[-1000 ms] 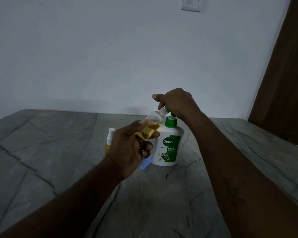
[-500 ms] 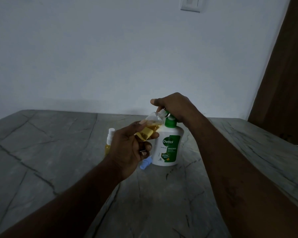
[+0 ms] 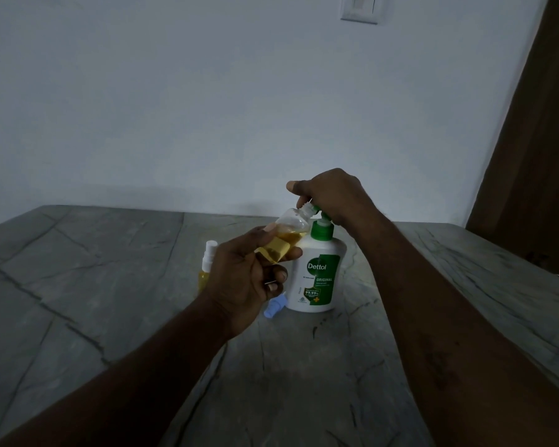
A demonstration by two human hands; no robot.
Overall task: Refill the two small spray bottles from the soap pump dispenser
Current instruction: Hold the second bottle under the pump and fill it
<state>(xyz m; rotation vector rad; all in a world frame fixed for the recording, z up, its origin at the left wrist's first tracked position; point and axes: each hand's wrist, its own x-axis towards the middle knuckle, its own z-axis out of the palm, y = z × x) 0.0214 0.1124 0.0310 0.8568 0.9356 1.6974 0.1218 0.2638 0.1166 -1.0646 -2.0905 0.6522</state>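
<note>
Grey stone counter [image 3: 110, 317]: holds everything toward its far edge.
Your left hand [image 3: 246, 282]: grips the uncapped small bottle [image 3: 288, 233], tilted, neck at the spout.
Blue cap [image 3: 274, 307]: lying against the soap dispenser [image 3: 320, 279].
Second spray bottle [image 3: 207, 266]: upright behind your left hand.
Your right hand [image 3: 333, 195]: clasps the dispenser's pump head.

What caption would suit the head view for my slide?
Left hand holds a small uncapped spray bottle tilted, its mouth at the soap pump dispenser, whose top the right hand grips.

The white soap bottle [image 3: 317, 279] carries a green label reading "Dettol" in white letters, "ORIGINAL" beneath it, and "99.99%" on a small shield; the finer print is illegible.
</note>
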